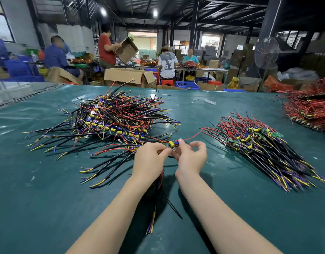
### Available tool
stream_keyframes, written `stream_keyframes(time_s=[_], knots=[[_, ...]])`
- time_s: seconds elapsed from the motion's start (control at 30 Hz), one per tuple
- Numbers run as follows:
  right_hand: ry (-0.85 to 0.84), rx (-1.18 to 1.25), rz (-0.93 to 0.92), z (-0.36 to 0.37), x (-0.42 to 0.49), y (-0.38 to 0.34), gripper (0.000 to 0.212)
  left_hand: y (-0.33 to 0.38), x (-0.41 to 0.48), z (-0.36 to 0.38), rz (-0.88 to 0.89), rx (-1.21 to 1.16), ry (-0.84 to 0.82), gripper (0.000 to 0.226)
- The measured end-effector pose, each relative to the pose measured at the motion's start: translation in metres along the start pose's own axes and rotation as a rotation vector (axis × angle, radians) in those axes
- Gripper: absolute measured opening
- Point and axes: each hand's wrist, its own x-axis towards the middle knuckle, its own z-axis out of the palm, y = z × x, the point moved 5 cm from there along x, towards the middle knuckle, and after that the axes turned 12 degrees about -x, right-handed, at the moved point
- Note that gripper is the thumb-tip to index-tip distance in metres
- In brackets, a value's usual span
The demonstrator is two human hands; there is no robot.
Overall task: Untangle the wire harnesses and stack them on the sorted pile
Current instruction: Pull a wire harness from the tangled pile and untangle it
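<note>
Head view: left hand point(148, 159) and right hand point(191, 158) meet at the near edge of the tangled heap point(114, 116) on the green table cover point(48, 198).
In play: one wire harness point(173, 144), its small yellow-topped board at the heap's near right corner, black leads trailing from the heap toward the camera.
Left fingers: curled, pinching the harness.
Right fingers: tips clamped on the board's other end, the rest loosely curled.
Off right: sorted pile point(258, 143), well clear of the heap, leads lying parallel.
Farther right of the heap: red wire pile point(308, 107).

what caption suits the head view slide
Left hand and right hand pinch a wire harness between tangled heap and sorted pile.
</note>
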Motion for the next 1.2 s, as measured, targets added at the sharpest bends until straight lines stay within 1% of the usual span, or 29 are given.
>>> stream_keyframes(time_s=[0.07, 0.17, 0.27, 0.37, 0.5, 0.63, 0.77, 0.83, 0.93, 0.97, 1.07, 1.13, 1.2], knots=[[-0.020, -0.037, -0.034, 0.000, -0.001, -0.002, 0.028, 0.000, -0.001, 0.000, 0.020, 0.014, 0.022, 0.025], [-0.122, -0.035, 0.060, 0.004, -0.004, 0.005, 0.022, -0.001, -0.001, -0.002, 0.022, 0.013, 0.046, 0.035], [-0.271, -0.074, 0.138, 0.012, -0.006, 0.009, 0.028, -0.003, 0.002, 0.001, -0.001, 0.030, -0.051, 0.035], [-0.329, -0.149, 0.192, 0.010, -0.001, 0.005, 0.023, -0.006, 0.004, 0.003, -0.050, 0.044, -0.158, 0.034], [-0.383, -0.187, 0.334, 0.007, 0.001, 0.005, 0.018, -0.008, 0.005, 0.002, -0.046, 0.085, -0.211, 0.036], [-0.433, -0.241, 0.326, 0.005, 0.004, 0.005, 0.014, -0.008, 0.003, 0.002, -0.021, 0.085, -0.226, 0.034], [-0.452, -0.255, 0.274, 0.005, 0.007, 0.003, 0.022, -0.008, 0.003, 0.000, -0.009, 0.058, -0.244, 0.026], [-0.461, -0.258, 0.298, 0.005, 0.007, 0.001, 0.025, -0.007, 0.004, -0.001, -0.008, 0.055, -0.261, 0.024], [-0.497, -0.344, 0.321, 0.001, 0.011, -0.004, 0.027, -0.005, 0.003, 0.002, -0.034, 0.097, -0.286, 0.023], [-0.507, -0.341, 0.325, 0.000, 0.013, -0.005, 0.026, -0.006, 0.003, 0.004, -0.091, 0.042, -0.291, 0.022], [-0.545, -0.292, 0.303, 0.001, 0.014, -0.008, 0.023, -0.010, 0.000, 0.008, -0.368, -0.310, -0.309, 0.020], [-0.591, -0.297, 0.265, 0.006, 0.009, -0.006, 0.023, -0.009, -0.001, 0.008, -0.415, -0.435, -0.326, 0.018], [-0.638, -0.370, 0.194, 0.012, 0.004, -0.003, 0.023, -0.008, -0.001, 0.010, -0.404, -0.473, -0.342, 0.014]])
